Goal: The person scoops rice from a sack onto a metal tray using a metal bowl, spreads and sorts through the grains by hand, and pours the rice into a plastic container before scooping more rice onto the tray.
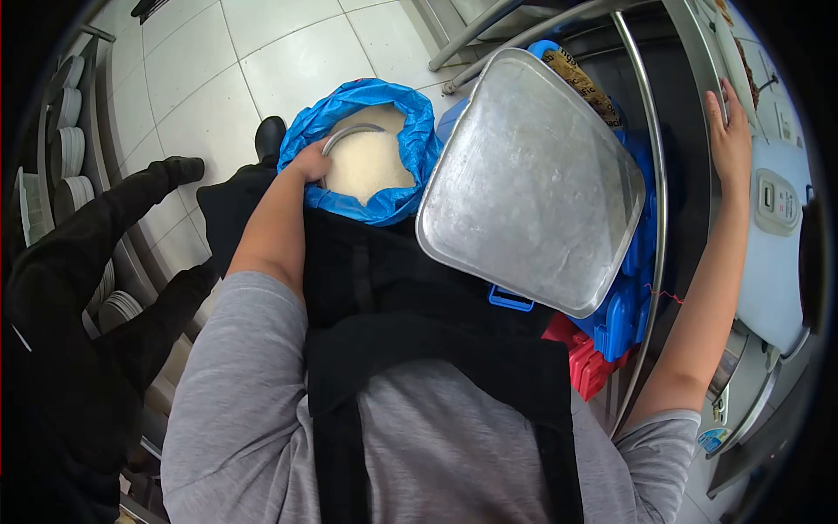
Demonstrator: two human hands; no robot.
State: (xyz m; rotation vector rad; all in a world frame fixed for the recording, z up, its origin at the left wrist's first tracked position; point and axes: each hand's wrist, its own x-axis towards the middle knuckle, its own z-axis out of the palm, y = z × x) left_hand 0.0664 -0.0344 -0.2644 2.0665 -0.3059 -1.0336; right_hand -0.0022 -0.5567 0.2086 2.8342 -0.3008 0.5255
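My left hand [311, 162] is closed on the rim of a round metal bowl [351, 130]. The bowl sits inside a blue plastic bag [422, 122] and is heaped with pale grains that look like rice [362, 166]. More of the grain shows behind the bowl, in the bag. My right hand [732, 135] rests along the edge of a steel table [698, 65] with its fingers stretched out; it holds nothing. Beside the bag lies a large grey metal lid or tray [532, 183], over blue containers.
At left, another person's dark-clad legs [83, 253] stand near shelves of stacked plates [74, 196]. A white rice cooker [768, 236] is on the right. A curved metal rail [656, 175] runs past blue [615, 323] and red crates [589, 362]. Tiled floor [288, 70] lies ahead.
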